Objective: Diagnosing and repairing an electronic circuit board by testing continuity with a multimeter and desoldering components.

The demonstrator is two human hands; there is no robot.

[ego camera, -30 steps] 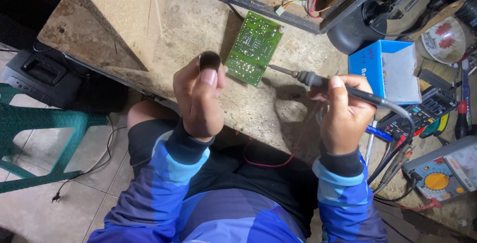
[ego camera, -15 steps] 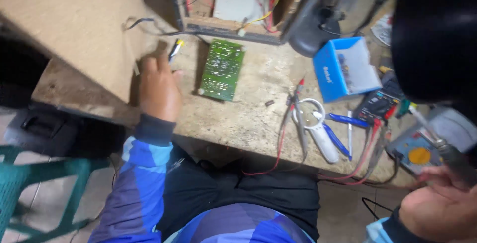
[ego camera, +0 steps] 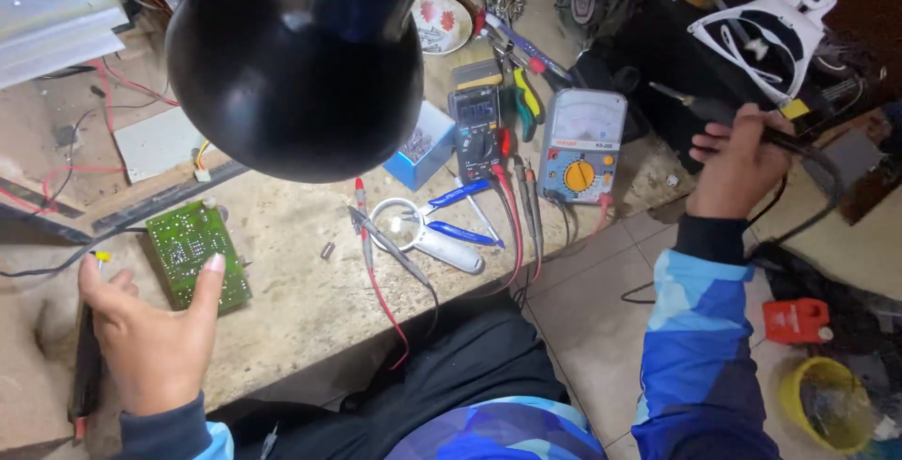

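Observation:
My left hand (ego camera: 150,338) hovers with its fingers spread over the worn bench top (ego camera: 301,300), holding nothing. Its thumb is next to a green circuit board (ego camera: 193,253) lying flat on the bench. A dark narrow object (ego camera: 86,366) lies just left of the hand. My right hand (ego camera: 738,164) reaches out past the bench's right end and grips a black-handled soldering iron (ego camera: 695,105). Its tip points left and its cable (ego camera: 827,187) loops away to the right. A white holder (ego camera: 770,32) sits just beyond that hand.
A big black lamp shade (ego camera: 291,56) blocks the upper middle. On the bench lie a digital multimeter (ego camera: 479,126), an analog meter (ego camera: 583,145), a blue box (ego camera: 423,145), a magnifier (ego camera: 413,225), blue-handled pliers (ego camera: 451,216) and red probe leads (ego camera: 376,281). A yellow bucket (ego camera: 827,404) stands on the floor.
The view has swung right. My right hand carried the soldering iron from over the board out past the bench's right end. My left hand let go of a small dark part and now hovers.

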